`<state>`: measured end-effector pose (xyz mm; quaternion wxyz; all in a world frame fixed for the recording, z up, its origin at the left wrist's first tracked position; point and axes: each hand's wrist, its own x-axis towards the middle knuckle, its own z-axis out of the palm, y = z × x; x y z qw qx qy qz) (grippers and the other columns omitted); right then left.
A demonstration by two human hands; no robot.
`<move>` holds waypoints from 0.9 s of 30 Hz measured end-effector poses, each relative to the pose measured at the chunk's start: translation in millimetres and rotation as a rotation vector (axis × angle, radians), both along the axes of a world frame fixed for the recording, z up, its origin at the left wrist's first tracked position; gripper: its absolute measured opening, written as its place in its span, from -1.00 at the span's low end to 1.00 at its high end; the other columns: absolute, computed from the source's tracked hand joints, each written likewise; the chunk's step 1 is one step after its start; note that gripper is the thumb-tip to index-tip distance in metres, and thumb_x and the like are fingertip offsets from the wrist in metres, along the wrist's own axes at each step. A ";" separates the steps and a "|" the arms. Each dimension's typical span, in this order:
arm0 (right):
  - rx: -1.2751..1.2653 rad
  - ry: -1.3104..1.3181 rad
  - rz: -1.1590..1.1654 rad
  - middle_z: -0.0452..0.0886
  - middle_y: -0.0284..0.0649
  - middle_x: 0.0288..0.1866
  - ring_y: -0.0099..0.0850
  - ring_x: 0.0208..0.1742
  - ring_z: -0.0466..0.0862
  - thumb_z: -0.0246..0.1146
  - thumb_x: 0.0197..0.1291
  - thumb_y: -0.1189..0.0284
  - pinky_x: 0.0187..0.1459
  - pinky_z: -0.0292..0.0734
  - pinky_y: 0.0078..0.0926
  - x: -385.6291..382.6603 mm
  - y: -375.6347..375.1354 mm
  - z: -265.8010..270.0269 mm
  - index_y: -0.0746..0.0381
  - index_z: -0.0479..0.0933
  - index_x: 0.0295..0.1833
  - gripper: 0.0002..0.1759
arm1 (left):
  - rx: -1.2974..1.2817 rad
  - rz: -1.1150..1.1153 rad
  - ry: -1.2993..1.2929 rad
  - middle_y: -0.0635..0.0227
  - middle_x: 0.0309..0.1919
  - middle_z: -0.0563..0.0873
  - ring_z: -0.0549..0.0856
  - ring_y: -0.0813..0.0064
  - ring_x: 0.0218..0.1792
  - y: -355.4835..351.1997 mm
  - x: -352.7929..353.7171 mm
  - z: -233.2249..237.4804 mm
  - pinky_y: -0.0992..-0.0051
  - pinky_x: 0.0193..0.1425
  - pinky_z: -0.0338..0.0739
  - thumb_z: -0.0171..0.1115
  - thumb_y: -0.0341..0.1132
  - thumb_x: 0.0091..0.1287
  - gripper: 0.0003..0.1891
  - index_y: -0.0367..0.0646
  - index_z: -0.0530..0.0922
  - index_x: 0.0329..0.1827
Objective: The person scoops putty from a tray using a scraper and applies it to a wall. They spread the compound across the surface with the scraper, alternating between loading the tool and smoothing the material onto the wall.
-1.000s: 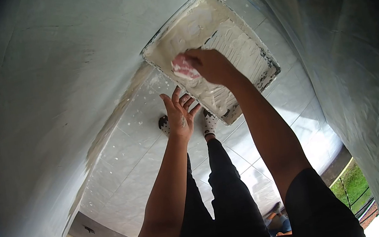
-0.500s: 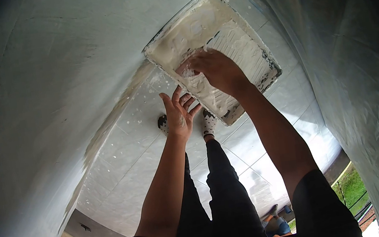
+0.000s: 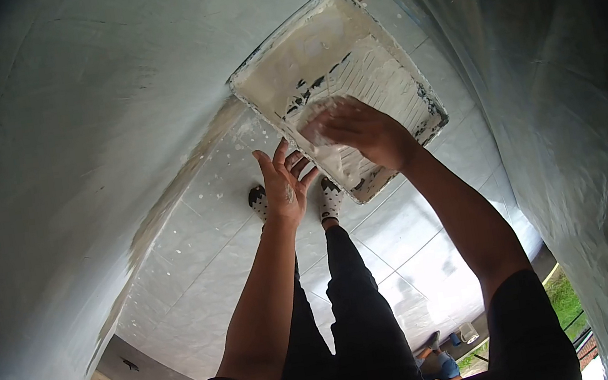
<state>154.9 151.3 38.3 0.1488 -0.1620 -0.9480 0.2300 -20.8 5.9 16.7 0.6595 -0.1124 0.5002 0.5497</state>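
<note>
A paint tray (image 3: 422, 81) coated in thick off-white paint, with a ribbed slope, stands tilted across the upper middle of the view. Over its ribs is my right hand (image 3: 369, 130), fingers curled around a pale, paint-smeared lump (image 3: 320, 114). Motion smears this lump, and I cannot tell what it is. Close by the tray's lower left rim is my left hand (image 3: 287, 188), its fingers spread and a little paint on the palm. Its fingertips overlap the rim in this view.
A pale wall (image 3: 80, 144) rises on the left. Translucent plastic sheeting (image 3: 555, 154) hangs on the right. My feet stand on paint-spotted floor tiles (image 3: 200, 228) below the tray. Behind me, a person's legs (image 3: 445, 364) show near a small white container (image 3: 467, 333).
My right hand has shifted down and right over the tray with the pale lump, and dark streaks now show in the paint above it. My left hand has barely moved.
</note>
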 end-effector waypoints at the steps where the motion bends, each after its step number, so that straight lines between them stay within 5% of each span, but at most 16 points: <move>1: 0.018 0.037 -0.010 0.71 -0.30 0.20 -0.28 0.35 0.62 0.34 0.07 0.58 0.57 0.36 -0.07 -13.8 3.7 -4.0 0.12 0.68 0.13 -0.56 | 0.016 -0.002 0.004 -0.01 0.37 0.39 0.41 0.11 0.41 0.2 0.5 1.6 0.03 0.61 0.22 -0.40 0.64 0.39 0.09 -0.13 0.13 0.66; 10: -0.046 -0.209 0.120 0.70 -0.37 0.17 -0.37 0.40 0.59 0.35 0.10 0.51 0.61 0.31 -0.13 41.8 -17.6 11.9 0.10 0.66 0.08 -0.63 | 0.006 -0.004 -0.020 0.01 0.38 0.38 0.41 0.10 0.41 4.0 -4.9 1.3 0.04 0.62 0.20 -0.41 0.64 0.38 0.10 -0.15 0.14 0.66; 16: 0.059 -0.072 0.012 0.67 -0.28 0.27 -0.28 0.41 0.57 0.33 0.00 0.62 0.55 0.36 -0.14 -14.7 10.0 -1.0 0.15 0.65 0.22 -0.43 | -0.009 -0.002 -0.004 -0.06 0.46 0.36 0.36 0.06 0.49 1.0 0.0 3.1 0.04 0.60 0.21 -0.46 0.64 0.39 0.12 -0.18 0.09 0.69; 22: 0.017 -0.359 0.021 0.67 -0.34 0.28 -0.35 0.42 0.56 0.34 0.03 0.60 0.56 0.32 -0.19 50.7 -48.7 17.8 0.12 0.63 0.26 -0.42 | -0.009 -0.010 -0.021 -0.01 0.44 0.36 0.37 0.08 0.47 1.8 -3.5 3.4 0.04 0.62 0.20 -0.43 0.64 0.39 0.13 -0.23 0.08 0.67; 27: 0.044 -0.227 -0.082 0.67 -0.33 0.29 -0.36 0.43 0.56 0.32 0.08 0.62 0.56 0.30 -0.18 21.9 -17.7 18.2 0.10 0.62 0.27 -0.44 | -0.003 -0.002 -0.019 0.03 0.42 0.36 0.37 0.09 0.45 2.4 -0.1 5.1 0.04 0.62 0.19 -0.40 0.65 0.38 0.12 -0.20 0.12 0.66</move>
